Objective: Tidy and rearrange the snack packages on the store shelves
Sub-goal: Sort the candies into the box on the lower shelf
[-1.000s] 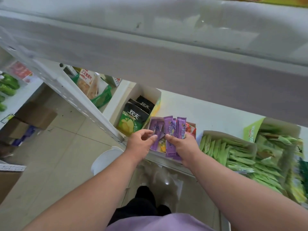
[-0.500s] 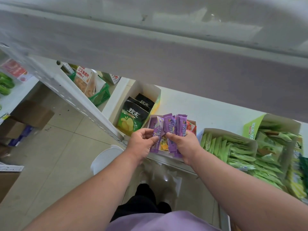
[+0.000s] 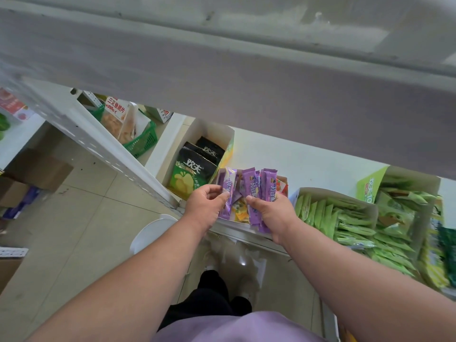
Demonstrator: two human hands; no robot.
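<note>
Head view: the left hand [image 3: 206, 202] pinches one long purple foil snack stick [image 3: 228, 191], its long axis running toward 12 o'clock. At its 3 o'clock, nearly touching, the right hand [image 3: 272, 213] clasps a bunch of purple foil sticks [image 3: 256, 193], equally upright, above the open cardboard display box [image 3: 283, 181] on the white shelf [image 3: 308, 159].

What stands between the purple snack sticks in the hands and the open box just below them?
Nothing visible. The left hand pinches one purple foil snack stick; the right hand grips a bundle of purple sticks, directly above the small open cardboard box, where orange and yellow packets lie.
</note>
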